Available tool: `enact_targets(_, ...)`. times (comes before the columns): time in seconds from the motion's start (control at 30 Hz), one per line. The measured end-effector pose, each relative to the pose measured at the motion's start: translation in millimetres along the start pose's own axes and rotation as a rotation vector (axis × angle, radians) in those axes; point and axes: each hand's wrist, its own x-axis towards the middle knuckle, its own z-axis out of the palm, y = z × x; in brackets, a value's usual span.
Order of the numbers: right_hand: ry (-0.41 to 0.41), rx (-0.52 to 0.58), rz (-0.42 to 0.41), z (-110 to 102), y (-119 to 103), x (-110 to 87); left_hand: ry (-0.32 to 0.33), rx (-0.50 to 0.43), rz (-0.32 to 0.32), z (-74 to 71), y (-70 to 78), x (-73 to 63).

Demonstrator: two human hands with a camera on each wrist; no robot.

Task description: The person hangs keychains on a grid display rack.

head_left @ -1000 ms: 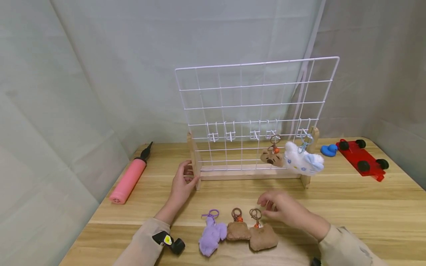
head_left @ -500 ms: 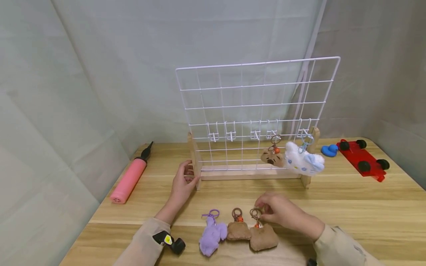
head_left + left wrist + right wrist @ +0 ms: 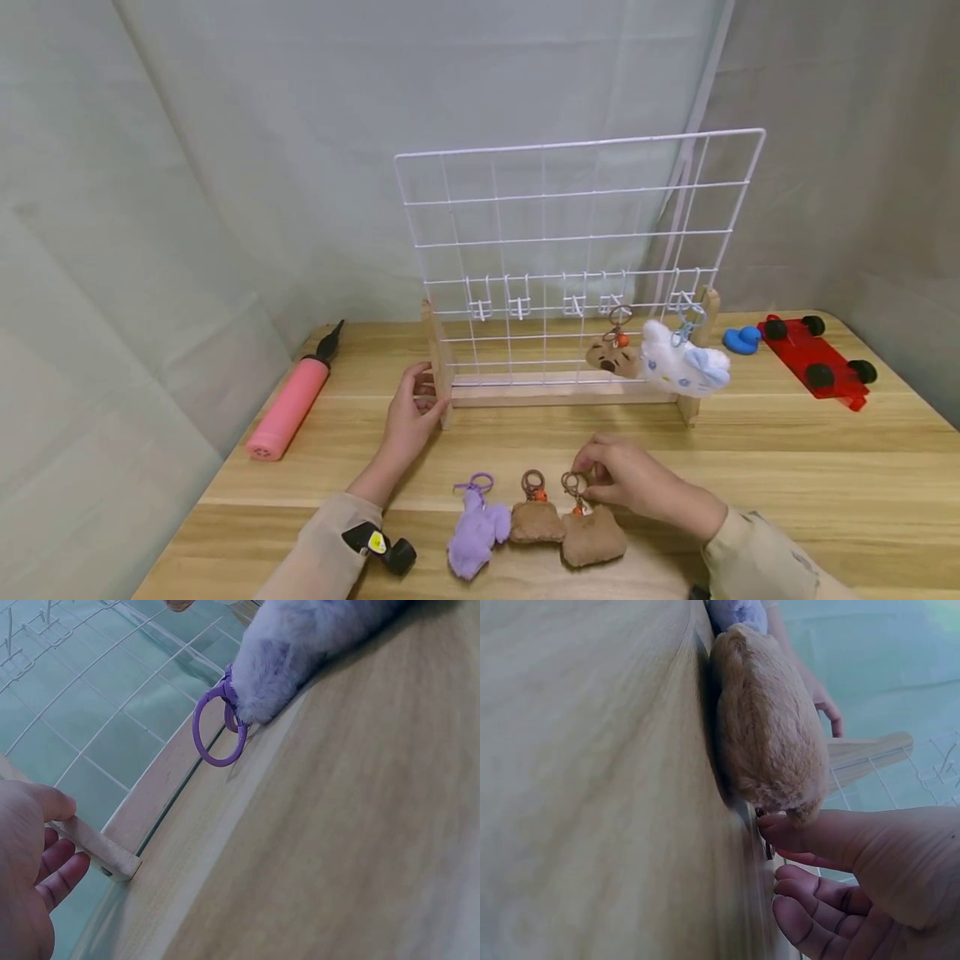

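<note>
My left hand [image 3: 411,417] grips the wooden side post [image 3: 437,342] of a white wire grid rack, thumb in front and fingers behind. My right hand [image 3: 633,477] pinches the metal ring [image 3: 573,483] of a brown plush keychain [image 3: 594,538] lying on the table; in the right wrist view the plush [image 3: 769,727] partly hides that ring. To its left lie a second brown plush keychain [image 3: 536,523] and a purple plush keychain [image 3: 477,540] with a purple ring [image 3: 202,739]. On the rack's right side hang a brown bear keychain [image 3: 612,358] and a white cat keychain [image 3: 675,367].
Several white hooks [image 3: 519,307] sit along the grid. A pink hand pump [image 3: 291,408] lies at the left. At the right are a blue toy duck [image 3: 742,339] and a red toy car [image 3: 806,354], wheels up. Pale curtains surround the wooden table [image 3: 787,475].
My right hand has moved slightly left to the right brown keychain's ring, and its thumb and finger now pinch it. The left hand stays on the post.
</note>
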Motion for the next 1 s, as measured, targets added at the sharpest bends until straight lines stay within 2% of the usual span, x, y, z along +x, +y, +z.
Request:
enact_targets(0.2,0.004,0.001,0.001,2.5,0.5,-0.6,-0.002,-0.012,0.017,-0.2,-2.9,-0.8)
enact_targets(0.53,-0.013,0.02,0.034,2.6,1.7,0.0,0.003,-0.001,0.005,0.4,-2.5,0.6)
enact_targets(1.0,-0.074,0.213,0.109,1.3,2.9,1.1,0.009,0.005,0.027,0.9,-3.2,0.5)
